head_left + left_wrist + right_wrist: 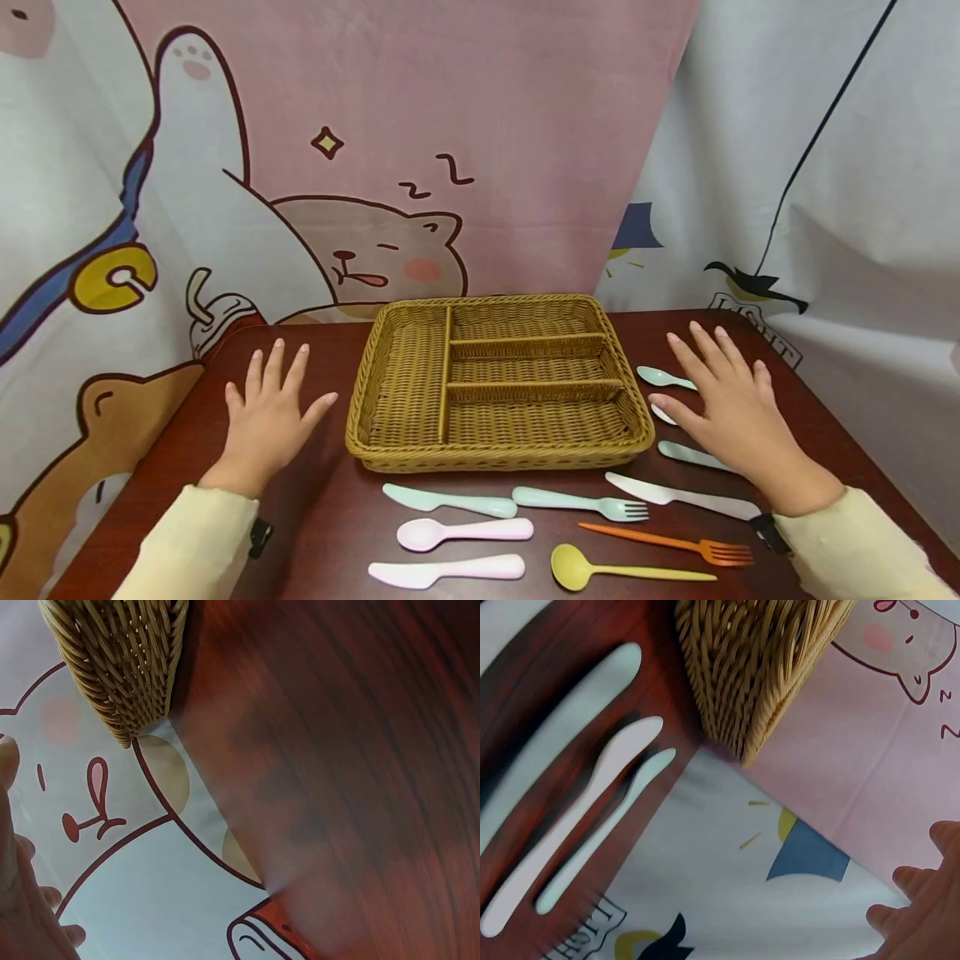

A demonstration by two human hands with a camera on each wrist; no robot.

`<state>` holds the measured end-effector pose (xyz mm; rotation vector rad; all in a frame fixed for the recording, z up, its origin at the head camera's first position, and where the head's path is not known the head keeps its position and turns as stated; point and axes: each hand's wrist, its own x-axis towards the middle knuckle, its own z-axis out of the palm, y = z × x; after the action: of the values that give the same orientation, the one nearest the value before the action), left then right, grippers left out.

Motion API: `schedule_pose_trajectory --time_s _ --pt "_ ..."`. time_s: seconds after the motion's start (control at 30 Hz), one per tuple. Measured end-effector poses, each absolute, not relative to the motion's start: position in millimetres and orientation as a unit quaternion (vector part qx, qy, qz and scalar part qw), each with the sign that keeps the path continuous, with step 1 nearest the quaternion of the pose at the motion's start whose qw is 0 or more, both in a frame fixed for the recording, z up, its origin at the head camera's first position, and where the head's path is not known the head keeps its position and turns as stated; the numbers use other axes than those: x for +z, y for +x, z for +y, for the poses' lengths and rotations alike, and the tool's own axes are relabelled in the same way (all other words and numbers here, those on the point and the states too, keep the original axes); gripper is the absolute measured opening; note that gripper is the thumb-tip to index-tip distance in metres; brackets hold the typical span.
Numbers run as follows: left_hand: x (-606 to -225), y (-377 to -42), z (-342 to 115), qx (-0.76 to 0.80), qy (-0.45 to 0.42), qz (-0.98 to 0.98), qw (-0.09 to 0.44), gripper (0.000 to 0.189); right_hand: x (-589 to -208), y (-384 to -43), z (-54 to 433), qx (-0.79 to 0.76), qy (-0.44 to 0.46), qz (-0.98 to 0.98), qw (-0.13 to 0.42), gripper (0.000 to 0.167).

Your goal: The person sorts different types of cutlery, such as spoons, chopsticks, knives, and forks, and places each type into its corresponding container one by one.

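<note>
My left hand (266, 421) is spread flat, fingers straight, over the table left of a wicker basket (360, 408); it holds nothing. On the basket's other side my right hand (738, 417) is also spread, nothing in its grasp. Beneath it, partly covered, lie a mint spoon (658, 377), a whitish spoon (622, 750) and a grey-green utensil (693, 455). In front of the basket are a mint knife (450, 502), mint fork (577, 502), off-white knife (682, 497), pink spoon (465, 532), pale pink knife (450, 571), orange fork (667, 542) and yellow spoon (630, 572).
Dividers (446, 375) split the basket into several compartments, with woven bottoms showing. The dark red wooden table (315, 533) ends just behind the basket. A cartoon-printed cloth (525, 125) hangs along the back and sides.
</note>
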<state>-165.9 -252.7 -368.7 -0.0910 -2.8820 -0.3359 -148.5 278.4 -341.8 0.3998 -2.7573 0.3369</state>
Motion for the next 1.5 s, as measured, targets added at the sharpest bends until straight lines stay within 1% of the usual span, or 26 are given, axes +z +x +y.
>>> schedule_pose_trajectory --time_s 0.27,0.73,0.9,1.1,1.27,1.33,1.5 --pt "-369 -178 -244 -0.144 -0.030 -0.985 0.090 0.084 -347 -146 261 0.165 0.181 -0.957 0.157 0.085" --pt "-376 -192 -230 -0.211 -0.014 -0.976 0.049 0.081 -356 -135 231 0.251 0.250 -0.927 0.126 0.076" --pt "-378 -197 -226 -0.232 -0.010 -0.972 0.029 0.080 -360 -126 224 0.281 0.261 -0.915 0.121 0.075" --pt "-382 -204 -222 -0.260 -0.008 -0.966 0.013 0.082 -362 -116 215 0.319 0.256 -0.907 0.097 0.068" --pt "-387 -208 -222 -0.285 -0.005 -0.958 0.004 0.081 -363 -110 210 0.334 0.263 -0.900 0.099 0.060" --pt "-388 -209 -222 -0.295 -0.004 -0.956 0.000 0.081 -364 -108 209 0.346 0.261 -0.897 0.082 0.056" --pt "-391 -212 -221 -0.320 0.007 -0.947 -0.015 0.079 -370 -105 208 0.413 0.249 -0.876 -0.009 0.052"
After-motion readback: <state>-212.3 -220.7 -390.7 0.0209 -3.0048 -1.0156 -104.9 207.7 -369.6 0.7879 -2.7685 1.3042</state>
